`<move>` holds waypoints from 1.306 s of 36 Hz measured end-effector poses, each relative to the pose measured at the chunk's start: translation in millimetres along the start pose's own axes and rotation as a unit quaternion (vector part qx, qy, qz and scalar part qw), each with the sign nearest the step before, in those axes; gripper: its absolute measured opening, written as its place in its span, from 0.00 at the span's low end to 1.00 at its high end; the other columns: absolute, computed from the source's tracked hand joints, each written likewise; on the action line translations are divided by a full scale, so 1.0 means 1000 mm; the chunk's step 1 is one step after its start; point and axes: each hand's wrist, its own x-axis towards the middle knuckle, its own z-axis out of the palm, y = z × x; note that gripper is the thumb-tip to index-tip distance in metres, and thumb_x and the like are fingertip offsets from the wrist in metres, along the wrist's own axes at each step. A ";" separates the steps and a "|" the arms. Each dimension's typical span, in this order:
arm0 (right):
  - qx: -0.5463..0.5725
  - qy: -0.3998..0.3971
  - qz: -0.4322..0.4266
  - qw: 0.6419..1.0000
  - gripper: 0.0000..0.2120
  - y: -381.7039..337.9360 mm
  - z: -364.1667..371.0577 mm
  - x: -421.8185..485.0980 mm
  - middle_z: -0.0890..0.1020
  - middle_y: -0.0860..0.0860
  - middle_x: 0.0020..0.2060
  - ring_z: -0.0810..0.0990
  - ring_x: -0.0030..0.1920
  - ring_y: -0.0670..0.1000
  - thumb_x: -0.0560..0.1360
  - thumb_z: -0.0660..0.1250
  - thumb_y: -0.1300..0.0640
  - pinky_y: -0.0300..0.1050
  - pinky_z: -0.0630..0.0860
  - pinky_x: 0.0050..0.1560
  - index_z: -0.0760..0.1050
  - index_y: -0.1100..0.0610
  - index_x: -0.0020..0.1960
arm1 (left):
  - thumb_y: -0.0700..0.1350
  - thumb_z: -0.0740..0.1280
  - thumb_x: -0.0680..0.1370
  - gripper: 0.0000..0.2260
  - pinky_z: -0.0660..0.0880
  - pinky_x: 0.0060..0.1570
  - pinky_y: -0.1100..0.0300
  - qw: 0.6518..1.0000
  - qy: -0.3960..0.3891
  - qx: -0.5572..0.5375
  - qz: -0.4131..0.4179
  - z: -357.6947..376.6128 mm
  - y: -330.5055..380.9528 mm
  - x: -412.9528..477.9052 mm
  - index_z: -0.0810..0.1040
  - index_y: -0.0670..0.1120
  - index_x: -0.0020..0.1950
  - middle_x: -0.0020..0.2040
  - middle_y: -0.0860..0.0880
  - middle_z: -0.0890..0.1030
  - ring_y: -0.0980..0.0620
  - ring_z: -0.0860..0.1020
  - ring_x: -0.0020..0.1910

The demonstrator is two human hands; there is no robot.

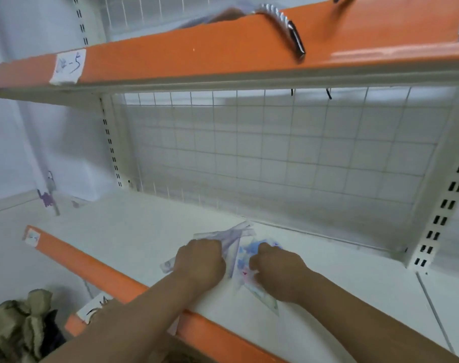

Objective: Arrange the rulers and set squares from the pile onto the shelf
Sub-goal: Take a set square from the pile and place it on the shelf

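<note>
A pile of clear plastic rulers and set squares with purple and blue print lies on the white shelf board. My left hand grips the purple-printed rulers at the pile's left, fingers curled over them. Just to the right, my right hand has its fingers curled on a blue-printed set square, whose pointed corner sticks out toward the shelf's front edge. Motion blur hides the fine detail of the pieces.
An orange front rail edges this shelf, and another orange rail with a paper label runs overhead. A wire grid panel closes the back. Slotted uprights stand at left and right. A crumpled olive bag sits at lower left.
</note>
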 end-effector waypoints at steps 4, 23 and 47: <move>-0.037 -0.029 0.021 0.999 0.16 -0.006 0.007 0.009 0.69 0.55 0.63 0.73 0.60 0.56 0.80 0.56 0.48 0.46 0.70 0.52 0.72 0.56 0.62 | 0.43 0.58 0.76 0.23 0.72 0.54 0.57 0.998 -0.003 -0.017 0.052 0.007 -0.010 0.013 0.69 0.58 0.70 0.62 0.49 0.78 0.45 0.77 0.59; -0.158 -0.036 -0.038 0.986 0.14 -0.014 0.003 0.007 0.77 0.58 0.52 0.76 0.54 0.59 0.81 0.53 0.58 0.42 0.49 0.28 0.76 0.61 0.52 | 0.44 0.63 0.78 0.15 0.71 0.61 0.56 0.989 -0.031 0.022 0.143 0.030 -0.017 0.027 0.75 0.48 0.64 0.72 0.51 0.69 0.47 0.70 0.67; 0.056 -0.083 0.156 0.983 0.12 0.027 0.006 -0.008 0.72 0.55 0.53 0.75 0.55 0.56 0.78 0.56 0.54 0.44 0.72 0.53 0.74 0.58 0.56 | 0.47 0.63 0.78 0.15 0.74 0.57 0.54 0.982 -0.092 0.018 0.165 0.035 -0.004 0.034 0.75 0.48 0.64 0.60 0.49 0.78 0.46 0.75 0.60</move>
